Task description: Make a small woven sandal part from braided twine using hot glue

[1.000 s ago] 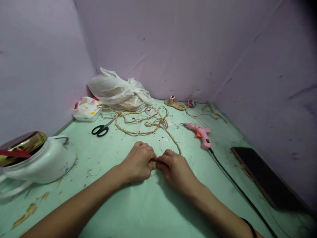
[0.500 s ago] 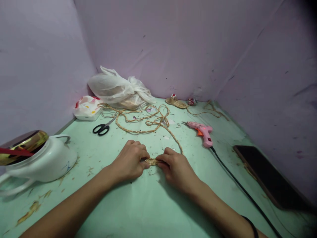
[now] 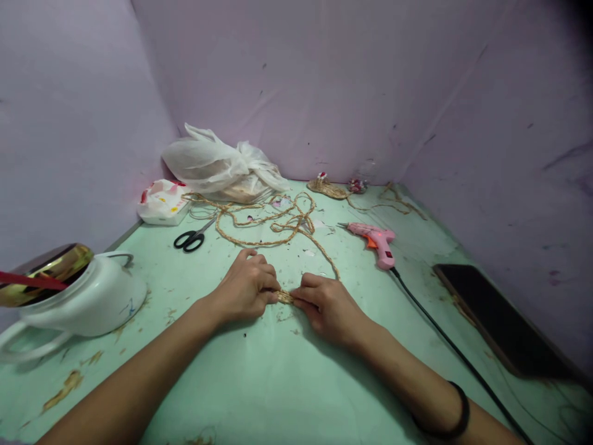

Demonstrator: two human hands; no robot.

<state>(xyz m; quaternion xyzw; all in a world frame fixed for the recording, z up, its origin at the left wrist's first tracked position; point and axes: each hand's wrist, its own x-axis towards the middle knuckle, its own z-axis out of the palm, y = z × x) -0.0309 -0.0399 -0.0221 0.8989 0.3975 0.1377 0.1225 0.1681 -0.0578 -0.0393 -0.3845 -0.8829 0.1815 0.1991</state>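
Note:
A small flat piece of coiled straw rope (image 3: 285, 297) lies low over the green table, pinched at both ends. My left hand (image 3: 248, 287) is closed on its left end and my right hand (image 3: 327, 307) on its right end; fingers hide most of it. From behind my right hand a braided rope (image 3: 327, 255) runs back to loose loops in the middle of the table. A pink glue gun (image 3: 377, 241) lies to the right of the loops, and black-handled scissors (image 3: 189, 239) lie to their left.
A white pot (image 3: 99, 296) holding a gold-rimmed object stands at left. Behind are a white box (image 3: 162, 204), a plastic bag (image 3: 217, 164) and a straw sole shape (image 3: 327, 189). At right lie a phone (image 3: 500, 321) and the glue gun's black cord (image 3: 445, 337).
The view has shifted slightly. Both hands keep hold of the straw piece, which now shows less between the fingers and looks tilted. More of the right wrist's black band shows.

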